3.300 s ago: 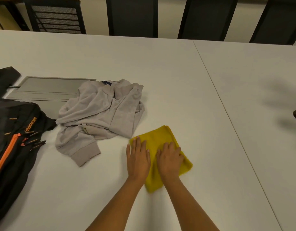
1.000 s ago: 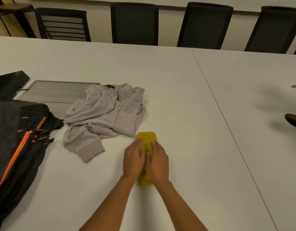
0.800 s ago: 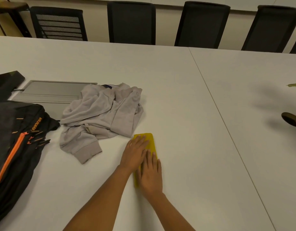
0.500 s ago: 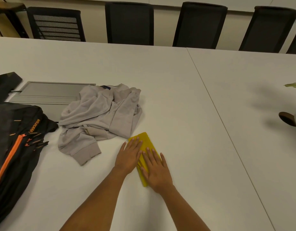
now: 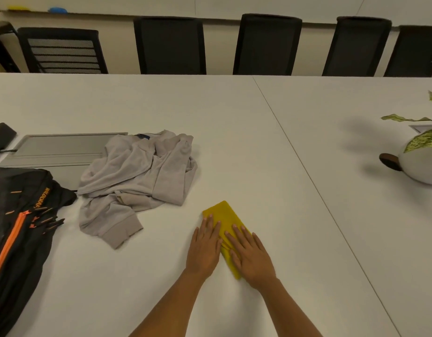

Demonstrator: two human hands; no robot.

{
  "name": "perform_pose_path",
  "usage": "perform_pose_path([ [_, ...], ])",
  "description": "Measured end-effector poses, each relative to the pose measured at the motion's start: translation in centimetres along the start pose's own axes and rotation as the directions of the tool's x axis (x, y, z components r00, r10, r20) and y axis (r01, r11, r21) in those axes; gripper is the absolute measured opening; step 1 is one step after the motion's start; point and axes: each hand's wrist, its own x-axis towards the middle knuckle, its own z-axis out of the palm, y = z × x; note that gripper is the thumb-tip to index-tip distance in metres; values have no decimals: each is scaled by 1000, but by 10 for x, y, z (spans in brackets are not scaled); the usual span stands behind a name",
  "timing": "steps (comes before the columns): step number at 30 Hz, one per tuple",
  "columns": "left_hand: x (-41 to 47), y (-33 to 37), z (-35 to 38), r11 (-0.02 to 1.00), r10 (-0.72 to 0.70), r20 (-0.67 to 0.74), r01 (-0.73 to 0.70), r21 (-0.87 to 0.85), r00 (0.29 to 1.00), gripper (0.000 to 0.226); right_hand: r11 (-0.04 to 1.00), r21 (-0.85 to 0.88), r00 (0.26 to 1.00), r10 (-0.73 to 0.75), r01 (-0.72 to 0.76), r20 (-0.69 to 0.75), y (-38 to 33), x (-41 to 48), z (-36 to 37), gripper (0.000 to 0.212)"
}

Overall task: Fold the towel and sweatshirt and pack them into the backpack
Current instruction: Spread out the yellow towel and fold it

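Towel: a yellow towel folded into a narrow strip lies flat on the white table, near the front edge, angled from upper left to lower right.
Left hand: the left hand lies flat with fingers straight, palm down on the table along the towel's left edge, fingertips touching the cloth.
Right hand: the right hand presses flat on the near half of the towel, fingers straight and spread, gripping nothing.
Sweatshirt: a grey sweatshirt lies crumpled to the left of the towel and apart from it, one cuffed sleeve trailing toward the front.
Backpack: a black backpack with an orange zip lies at the left edge, just beside the sweatshirt.
Panel: a grey flat panel sits partly under the sweatshirt.
Plant: a potted plant stands at far right.
Chairs: black chairs line the far side.
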Motion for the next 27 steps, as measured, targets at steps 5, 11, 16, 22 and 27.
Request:
perform_pose_path([
  [5,3,65,34,972,88,-15,-89,-217,996,85,971,67,970,235,-231,-66,22,-6,-1,47],
  [11,33,136,55,907,42,21,-29,-421,999,81,952,-32,949,300,-304,-93,83,3,-6,59],
  [16,78,175,73,929,24,0,-22,-370,1000,93,952,-69,949,286,-297,-132,145,21,-12,63],
  [22,138,210,73,949,12,9,-8,-316,1000,101,945,-107,948,298,-310,-111,201,56,-27,68],
  [27,176,228,79,958,-9,-21,2,-288,1000,104,952,-125,956,265,-280,-128,234,81,-35,66],
])
